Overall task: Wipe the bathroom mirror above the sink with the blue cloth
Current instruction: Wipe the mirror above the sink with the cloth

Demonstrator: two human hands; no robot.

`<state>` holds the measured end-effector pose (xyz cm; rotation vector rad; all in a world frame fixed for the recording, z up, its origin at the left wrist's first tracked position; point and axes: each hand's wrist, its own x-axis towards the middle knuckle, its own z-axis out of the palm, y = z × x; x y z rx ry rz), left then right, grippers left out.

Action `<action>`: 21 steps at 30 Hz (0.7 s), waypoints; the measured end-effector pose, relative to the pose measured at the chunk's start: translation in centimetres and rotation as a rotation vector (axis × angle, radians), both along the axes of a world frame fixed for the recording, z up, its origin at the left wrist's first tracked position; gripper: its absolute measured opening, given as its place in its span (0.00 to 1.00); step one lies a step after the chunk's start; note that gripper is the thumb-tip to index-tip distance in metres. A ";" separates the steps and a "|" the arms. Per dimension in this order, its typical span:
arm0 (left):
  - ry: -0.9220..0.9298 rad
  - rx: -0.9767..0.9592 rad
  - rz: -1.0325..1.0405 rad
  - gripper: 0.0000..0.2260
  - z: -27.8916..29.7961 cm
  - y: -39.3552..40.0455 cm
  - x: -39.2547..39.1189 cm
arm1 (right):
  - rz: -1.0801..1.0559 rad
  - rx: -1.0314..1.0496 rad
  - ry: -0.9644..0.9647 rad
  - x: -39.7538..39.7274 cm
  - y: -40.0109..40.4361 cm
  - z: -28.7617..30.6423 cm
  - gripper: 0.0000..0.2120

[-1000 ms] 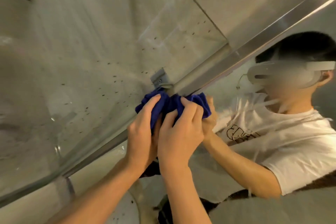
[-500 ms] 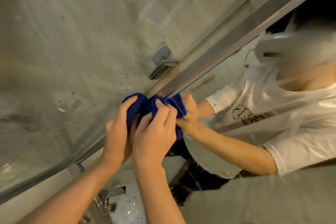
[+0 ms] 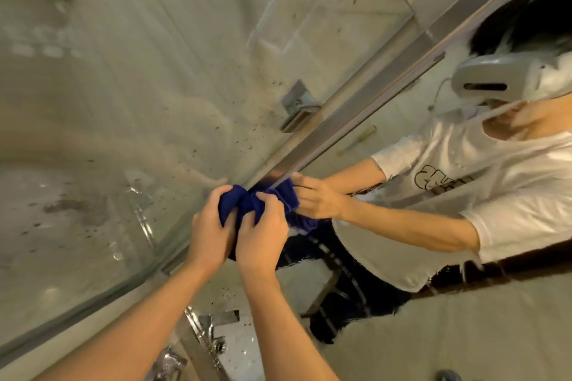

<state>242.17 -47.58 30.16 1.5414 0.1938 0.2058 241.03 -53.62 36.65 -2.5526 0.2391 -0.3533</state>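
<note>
The blue cloth point(image 3: 247, 202) is bunched against the metal left edge point(image 3: 356, 108) of the mirror point(image 3: 464, 318). My left hand point(image 3: 209, 232) grips the cloth's left side with curled fingers. My right hand point(image 3: 263, 235) grips its right side just beside the left hand. Both hands press the cloth onto the frame edge. The mirror shows a person in a white shirt with arms stretched toward the cloth.
A glass shower panel point(image 3: 123, 133) with dark specks fills the left side, held by a metal bracket point(image 3: 298, 105). A chrome faucet point(image 3: 213, 331) and the sink area lie below my forearms.
Both hands and the cloth have slid down along the mirror's metal edge, away from the bracket. The grip on the cloth is the same.
</note>
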 end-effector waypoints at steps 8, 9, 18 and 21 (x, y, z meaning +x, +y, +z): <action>-0.111 -0.040 0.029 0.17 2.7 -1.2 0.8 | -0.033 -0.069 -0.257 1.2 -0.5 1.2 0.14; -0.113 -0.028 0.020 0.17 2.4 -1.0 0.9 | -0.035 -0.073 -0.251 1.3 -0.5 1.1 0.14; 0.201 0.040 0.024 0.14 2.8 0.9 -1.1 | 0.086 0.099 0.046 -0.8 -1.3 3.3 0.15; 0.240 -0.215 0.036 0.15 3.9 2.0 -1.9 | 0.106 0.250 -0.033 -2.9 -1.8 6.3 0.15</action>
